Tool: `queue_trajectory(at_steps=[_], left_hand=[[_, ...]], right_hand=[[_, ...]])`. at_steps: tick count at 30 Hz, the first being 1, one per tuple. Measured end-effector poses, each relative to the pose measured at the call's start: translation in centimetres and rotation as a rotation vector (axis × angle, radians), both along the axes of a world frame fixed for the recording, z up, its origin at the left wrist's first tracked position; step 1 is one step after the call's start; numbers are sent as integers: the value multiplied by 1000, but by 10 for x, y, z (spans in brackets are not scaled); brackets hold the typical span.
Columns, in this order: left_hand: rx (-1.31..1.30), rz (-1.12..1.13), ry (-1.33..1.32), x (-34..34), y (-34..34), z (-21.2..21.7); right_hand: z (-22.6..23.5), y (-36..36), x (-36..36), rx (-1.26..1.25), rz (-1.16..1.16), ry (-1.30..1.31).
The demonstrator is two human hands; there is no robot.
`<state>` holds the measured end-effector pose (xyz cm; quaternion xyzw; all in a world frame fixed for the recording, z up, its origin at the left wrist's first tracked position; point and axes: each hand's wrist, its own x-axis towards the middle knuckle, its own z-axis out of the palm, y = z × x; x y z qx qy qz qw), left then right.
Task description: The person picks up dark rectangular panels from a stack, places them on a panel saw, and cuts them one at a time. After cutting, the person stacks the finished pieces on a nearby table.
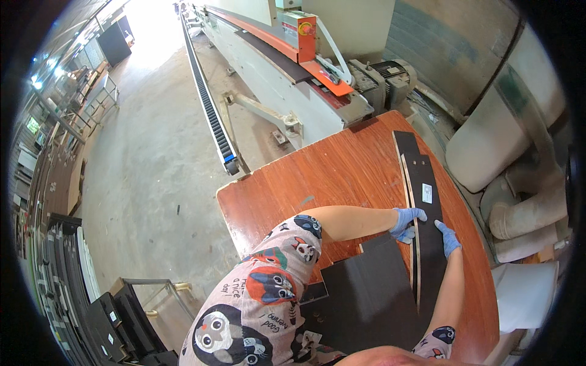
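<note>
A stack of long, narrow black panels [425,219] with pale edges lies on a reddish-brown wooden table [342,174]. My left hand [405,223], in a blue glove, grips the stack's left edge. My right hand [448,238], also gloved in blue, presses flat on the top panel's right side. A small white label [426,193] sits on the top panel just beyond my hands. A wider black board [366,293] lies flat on the table to the left of the stack, near my body.
A long white and orange machine [287,67] with a conveyor track [210,104] runs beyond the table. Large pale ducts [506,146] stand at the right. Black panels [116,323] are stacked on the concrete floor at lower left.
</note>
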<state>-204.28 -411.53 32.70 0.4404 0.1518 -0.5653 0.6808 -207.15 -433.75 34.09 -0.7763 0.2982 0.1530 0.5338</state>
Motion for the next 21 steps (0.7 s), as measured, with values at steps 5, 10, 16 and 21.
queue_trajectory(at_steps=[5,10,16,21], left_hand=[[-220,-177,-155,-1,3,3],[-353,-237,-433,3,15,17],[-160,-306,-814,-6,38,53],[-148,-7,-611,-18,76,54]], right_hand=[[-14,-25,-1,140,5,11],[44,3,-26,46,218,-133],[73,-29,-14,-644,342,-476],[152,-27,-31,-1115,477,-536]])
